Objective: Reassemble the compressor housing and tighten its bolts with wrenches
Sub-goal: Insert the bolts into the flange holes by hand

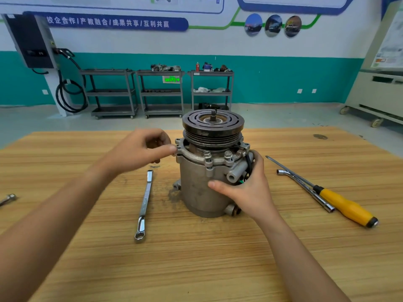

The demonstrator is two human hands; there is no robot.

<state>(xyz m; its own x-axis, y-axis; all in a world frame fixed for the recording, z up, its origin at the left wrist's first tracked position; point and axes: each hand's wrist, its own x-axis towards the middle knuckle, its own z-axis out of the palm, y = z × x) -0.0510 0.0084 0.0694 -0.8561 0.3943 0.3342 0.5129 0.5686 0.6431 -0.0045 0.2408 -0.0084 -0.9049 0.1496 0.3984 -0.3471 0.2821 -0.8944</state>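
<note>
My right hand (246, 189) wraps round the compressor (199, 190), standing upright on the table (218, 258). On my left hand (139, 149) the fingers are curled, thumb touching its top rim; I cannot tell if they hold anything.

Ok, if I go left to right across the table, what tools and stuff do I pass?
A tool end cut off by the picture's edge → ring spanner → compressor → yellow-handled screwdriver.
</note>
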